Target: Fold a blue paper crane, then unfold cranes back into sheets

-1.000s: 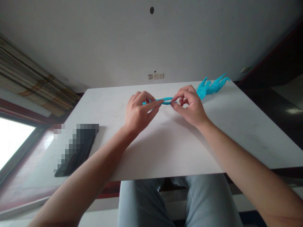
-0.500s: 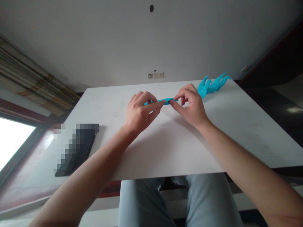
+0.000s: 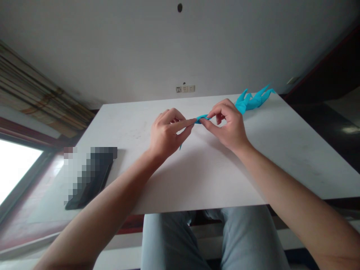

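Both my hands pinch one small folded piece of blue paper (image 3: 201,119) just above the white table (image 3: 197,165). My left hand (image 3: 166,134) holds its left end with thumb and forefinger; most of the paper is hidden inside that hand, and a thin blue tip shows below it. My right hand (image 3: 227,126) grips the right end between thumb and fingertips. Several finished blue paper figures (image 3: 253,100) lie at the table's far right corner, just behind my right hand.
A dark flat object (image 3: 89,176), partly pixelated, lies on the table's left side near the edge. A window is at the far left, a curtain above it. Wall sockets (image 3: 185,89) sit on the white wall beyond the table. My knees show below the near edge.
The visible strip of blue paper between my hands has become shorter as my left hand closed over it. My hands have come slightly closer together. Nothing else has moved.
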Tool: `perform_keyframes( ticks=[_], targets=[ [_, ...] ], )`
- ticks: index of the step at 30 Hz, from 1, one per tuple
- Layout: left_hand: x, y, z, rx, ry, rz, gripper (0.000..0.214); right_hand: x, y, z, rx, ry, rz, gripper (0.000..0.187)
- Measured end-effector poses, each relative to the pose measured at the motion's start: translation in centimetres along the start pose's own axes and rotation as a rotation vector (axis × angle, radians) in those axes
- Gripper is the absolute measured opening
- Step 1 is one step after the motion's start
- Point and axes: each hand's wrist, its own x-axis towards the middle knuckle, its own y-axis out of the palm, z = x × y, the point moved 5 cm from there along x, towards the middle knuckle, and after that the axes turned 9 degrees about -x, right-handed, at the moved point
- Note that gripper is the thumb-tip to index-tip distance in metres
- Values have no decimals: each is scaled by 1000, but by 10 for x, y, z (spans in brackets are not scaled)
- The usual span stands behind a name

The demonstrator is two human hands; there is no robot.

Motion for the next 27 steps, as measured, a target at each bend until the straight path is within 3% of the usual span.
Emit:
perform_keyframes(
  ticks=[11, 17, 27],
  targets=[
    [1, -1, 2, -103, -90, -20, 16, 2, 0, 7, 48, -38, 45, 18],
    [3, -1, 7, -248, -147, -15, 14, 0, 3, 6, 111, 1, 129, 21],
    [4, 6, 19, -579, -396, 149, 23, -2, 4, -9, 185, 94, 101, 35]
  ],
)
